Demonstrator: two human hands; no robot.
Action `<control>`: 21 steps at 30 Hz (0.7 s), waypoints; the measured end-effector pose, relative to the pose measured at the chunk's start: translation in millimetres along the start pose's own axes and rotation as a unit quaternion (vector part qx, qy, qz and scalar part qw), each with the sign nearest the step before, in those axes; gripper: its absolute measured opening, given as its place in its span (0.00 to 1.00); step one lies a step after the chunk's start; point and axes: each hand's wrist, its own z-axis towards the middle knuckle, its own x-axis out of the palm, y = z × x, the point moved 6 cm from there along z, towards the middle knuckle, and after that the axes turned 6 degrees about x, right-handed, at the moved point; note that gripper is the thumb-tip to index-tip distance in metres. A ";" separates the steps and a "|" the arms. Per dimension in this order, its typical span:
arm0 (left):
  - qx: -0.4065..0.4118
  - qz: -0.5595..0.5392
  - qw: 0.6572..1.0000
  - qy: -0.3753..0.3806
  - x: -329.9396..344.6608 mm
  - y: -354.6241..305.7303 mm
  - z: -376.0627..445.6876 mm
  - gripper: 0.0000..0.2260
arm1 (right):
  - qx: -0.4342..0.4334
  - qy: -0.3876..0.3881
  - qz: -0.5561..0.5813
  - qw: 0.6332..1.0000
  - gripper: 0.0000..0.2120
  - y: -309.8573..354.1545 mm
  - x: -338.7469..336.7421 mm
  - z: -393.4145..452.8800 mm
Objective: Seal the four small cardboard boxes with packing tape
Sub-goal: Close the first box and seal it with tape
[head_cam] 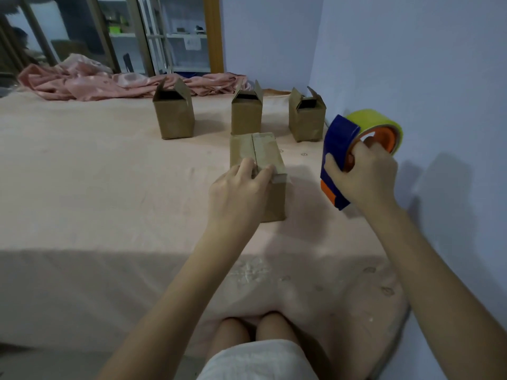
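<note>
The near box [258, 171] stands on the bed [96, 187], its top flaps closed, with tape along the seam and over the near edge. The left hand [238, 193] rests on its near top edge, fingers [267, 171] straight and pressing the tape down. At 3 o'clock from it, the right hand [365, 179] has its fingers curled around a blue tape dispenser [340, 149], held in the air. At 12 o'clock, three boxes [247, 113] stand in a row, flaps open. Behind them lies a pink cloth [90, 83].

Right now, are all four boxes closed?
No: the three back boxes have flaps standing open; only the front box is closed.
</note>
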 end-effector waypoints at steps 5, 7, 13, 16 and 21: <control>-0.002 -0.005 1.000 0.006 -0.1 -0.8 -1.8 0.11 | -0.025 0.085 0.111 0.990 0.11 -10.9 19.2 -8.0; -0.005 -0.006 1.000 0.010 -0.4 -1.7 -1.4 0.11 | -0.014 0.131 0.150 0.980 0.12 -12.4 25.1 -16.8; -0.015 -0.022 0.999 0.020 -2.1 -1.1 -1.0 0.10 | 0.092 0.228 0.222 0.943 0.22 -38.6 41.1 -47.4; -0.015 -0.025 0.999 0.041 -1.6 -1.9 -0.4 0.11 | 0.099 0.258 0.185 0.943 0.19 -56.1 39.8 -55.7; -0.019 -0.033 0.998 0.050 -4.0 -3.5 -0.6 0.18 | 0.131 0.293 0.216 0.922 0.16 -71.0 33.6 -72.4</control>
